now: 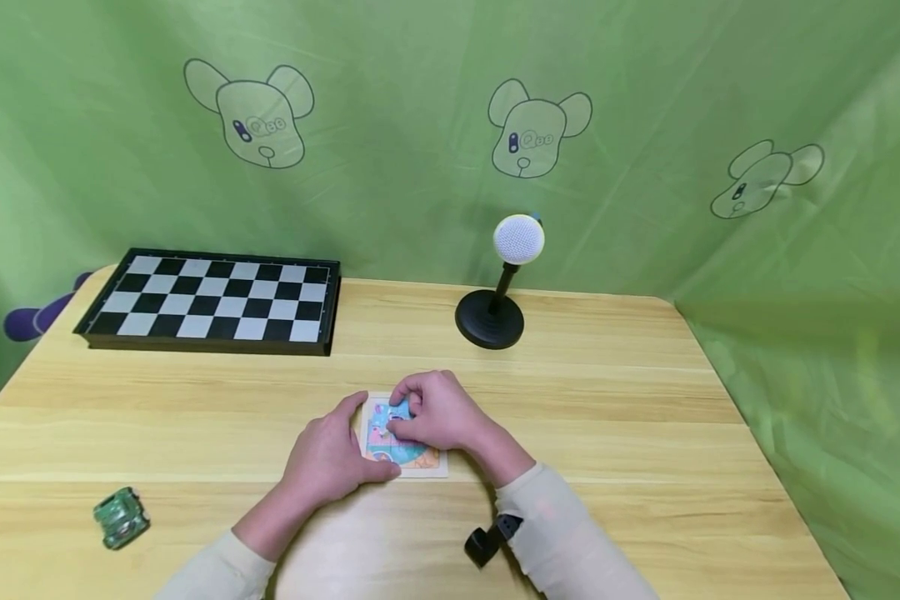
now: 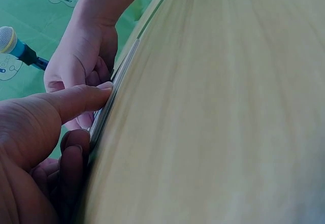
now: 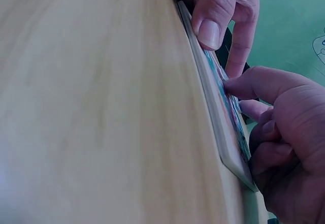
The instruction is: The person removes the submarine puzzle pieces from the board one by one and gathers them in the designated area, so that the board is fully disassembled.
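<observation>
**Both hands on the small puzzle board**

We see the puzzle board flat on the wooden surface, near the front edge and roughly in the middle. It's a small square tray with a pale frame and a colourful cartoon picture inside.

Left hand: sits at the board's left edge, fingers mostly straight and relaxed. In the left wrist view the thumb presses against the board's rim. It steadies the board and is not wrapped round anything.

Right hand: on top of the board, fingers curled down, fingertips pinching or pressing a blue puzzle piece in the board's upper part. In the right wrist view one fingertip touches the picture face. We can't tell whether the piece is lifted or seated.

Around the board:
- Chessboard, closed and flat, well behind the board and to its left, by the backdrop.
- Microphone with a white round head on a black round base, behind the board, slightly right.
- Small green toy car, well left of the board, near the front edge.
- Green cloth backdrop with bear-head outlines behind and to the right of the surface.
</observation>
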Motion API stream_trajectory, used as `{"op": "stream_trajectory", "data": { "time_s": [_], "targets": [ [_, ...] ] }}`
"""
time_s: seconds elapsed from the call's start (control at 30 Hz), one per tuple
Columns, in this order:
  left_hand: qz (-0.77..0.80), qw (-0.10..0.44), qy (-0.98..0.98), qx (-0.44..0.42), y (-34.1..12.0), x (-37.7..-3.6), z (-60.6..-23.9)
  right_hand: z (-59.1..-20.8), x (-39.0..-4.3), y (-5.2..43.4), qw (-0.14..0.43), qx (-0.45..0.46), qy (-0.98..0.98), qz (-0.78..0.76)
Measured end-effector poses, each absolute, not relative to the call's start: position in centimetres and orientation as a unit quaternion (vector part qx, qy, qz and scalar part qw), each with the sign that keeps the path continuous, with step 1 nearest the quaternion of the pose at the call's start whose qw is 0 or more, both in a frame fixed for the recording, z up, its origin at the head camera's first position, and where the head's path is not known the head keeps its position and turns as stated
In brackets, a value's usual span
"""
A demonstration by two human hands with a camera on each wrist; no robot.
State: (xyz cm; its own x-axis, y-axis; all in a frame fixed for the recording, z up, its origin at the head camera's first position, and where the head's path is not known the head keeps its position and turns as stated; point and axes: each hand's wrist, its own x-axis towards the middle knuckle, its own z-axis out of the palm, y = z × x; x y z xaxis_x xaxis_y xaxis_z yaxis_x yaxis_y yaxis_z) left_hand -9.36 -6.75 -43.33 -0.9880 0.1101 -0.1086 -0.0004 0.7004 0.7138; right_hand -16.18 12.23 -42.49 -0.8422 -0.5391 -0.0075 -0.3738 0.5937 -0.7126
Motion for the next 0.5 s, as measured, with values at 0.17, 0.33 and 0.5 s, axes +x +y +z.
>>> {"op": "stream_trajectory", "data": {
  "time_s": [0.17,0.33,0.5],
  "targets": [
    [0.386,0.072,0.919,0.03,-6.7,-9.4,-43.4,-42.0,-16.0,12.6,0.089,-0.252,0.89,-0.37],
    [0.384,0.072,0.92,0.032,-6.7,-9.4,-43.4,-41.4,-16.0,13.4,0.079,-0.235,0.898,-0.364],
    [0.385,0.072,0.92,0.029,-6.7,-9.4,-43.4,-41.4,-16.2,14.5,0.076,-0.219,0.904,-0.36]
  ]
}}
